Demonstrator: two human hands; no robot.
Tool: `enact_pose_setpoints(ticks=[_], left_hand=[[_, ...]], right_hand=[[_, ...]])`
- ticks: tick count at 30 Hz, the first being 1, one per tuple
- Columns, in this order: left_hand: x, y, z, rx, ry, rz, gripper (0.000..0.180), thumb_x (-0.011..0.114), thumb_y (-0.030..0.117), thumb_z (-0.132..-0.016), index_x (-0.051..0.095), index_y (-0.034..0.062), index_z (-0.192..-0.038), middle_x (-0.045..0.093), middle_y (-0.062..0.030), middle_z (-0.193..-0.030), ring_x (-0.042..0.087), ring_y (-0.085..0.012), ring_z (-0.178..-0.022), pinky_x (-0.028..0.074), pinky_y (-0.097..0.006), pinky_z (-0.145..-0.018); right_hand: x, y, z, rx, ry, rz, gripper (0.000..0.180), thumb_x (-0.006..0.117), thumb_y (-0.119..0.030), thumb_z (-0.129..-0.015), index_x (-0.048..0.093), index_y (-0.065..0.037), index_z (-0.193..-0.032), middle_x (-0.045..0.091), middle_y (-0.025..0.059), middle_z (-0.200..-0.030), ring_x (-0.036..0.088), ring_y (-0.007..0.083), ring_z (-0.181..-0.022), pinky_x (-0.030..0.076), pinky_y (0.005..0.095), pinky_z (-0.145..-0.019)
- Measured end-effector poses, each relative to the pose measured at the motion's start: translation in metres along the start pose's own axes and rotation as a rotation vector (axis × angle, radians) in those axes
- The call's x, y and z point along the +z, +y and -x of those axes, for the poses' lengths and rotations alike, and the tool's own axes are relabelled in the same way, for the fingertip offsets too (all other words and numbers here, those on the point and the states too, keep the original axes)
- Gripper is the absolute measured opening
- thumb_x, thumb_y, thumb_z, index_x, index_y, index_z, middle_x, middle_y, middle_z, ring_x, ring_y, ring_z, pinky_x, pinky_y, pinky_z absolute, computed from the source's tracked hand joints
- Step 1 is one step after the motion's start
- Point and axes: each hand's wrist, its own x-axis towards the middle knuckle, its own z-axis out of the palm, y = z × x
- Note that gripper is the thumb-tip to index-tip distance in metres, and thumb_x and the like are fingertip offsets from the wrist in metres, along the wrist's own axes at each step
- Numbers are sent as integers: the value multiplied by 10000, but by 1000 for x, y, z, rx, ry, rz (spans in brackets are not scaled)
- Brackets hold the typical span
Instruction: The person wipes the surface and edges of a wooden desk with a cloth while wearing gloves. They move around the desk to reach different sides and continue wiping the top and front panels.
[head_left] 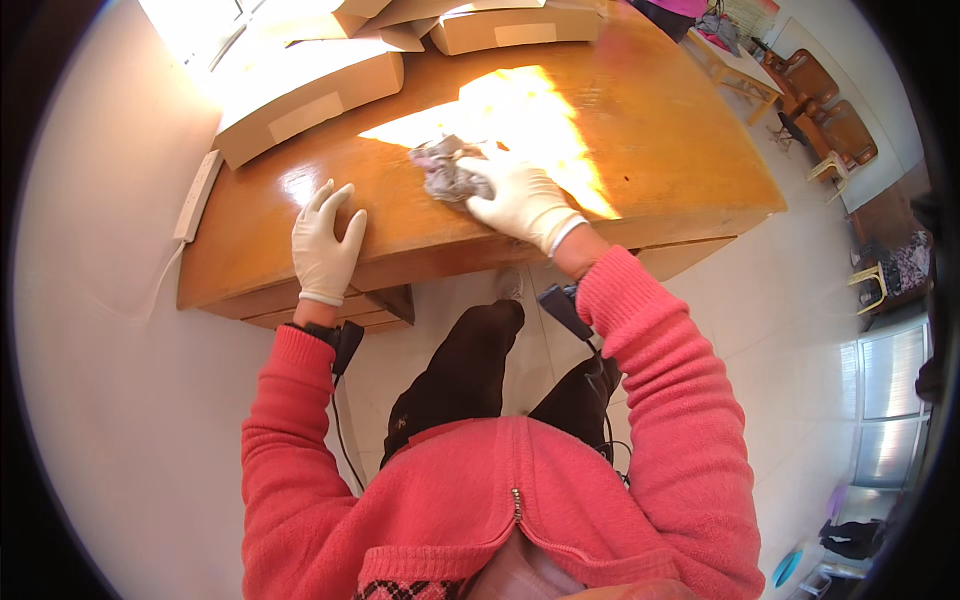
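Note:
A crumpled grey cloth point(447, 178) with a pinkish patch lies on the wooden desk point(660, 160). My right hand point(520, 198), in a cream-coloured glove, grips it and presses it against the desktop near a bright patch of sunlight. Gloved the same way, my left hand point(325, 245) rests flat at the desk's near left edge with its fingers spread and holds nothing. Black devices with cables are strapped at both my wrists.
Cardboard boxes point(310, 105) stand along the desk's far side. A white power strip point(198, 195) with a cord sits at the left end by the wall. Brown chairs point(845, 130) and a small table point(735, 70) are off to the right. Someone in pink and dark clothes shows at the top.

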Motion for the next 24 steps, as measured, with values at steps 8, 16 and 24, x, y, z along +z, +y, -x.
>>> enact_pose_setpoints(ticks=[8,16,24], left_hand=[[-40,-46,-19,18,109,-77,399,770,261,-952,735,93,-1311,626,-194,-1476,596,-361,-1337,437,-467,-1163],[-28,-81,-20,-56,60,-272,454,752,333,-928,725,95,-1313,653,-204,-1429,607,-376,-1309,451,-487,-1140],[-20,-86,-15,-110,26,-234,475,761,348,-923,723,87,-1317,662,-222,-1419,615,-382,-1311,463,-481,-1135]], right_hand=[[-97,95,56,660,-37,244,418,668,-295,-877,731,-171,-1272,761,192,-1153,731,417,-1061,586,529,-931],[-162,190,107,1098,56,455,640,650,-417,-897,616,-264,-1517,678,107,-1448,660,334,-1307,528,450,-1095],[-134,166,65,1099,27,459,579,629,-478,-919,660,-295,-1467,685,102,-1445,656,313,-1315,518,423,-1111]])
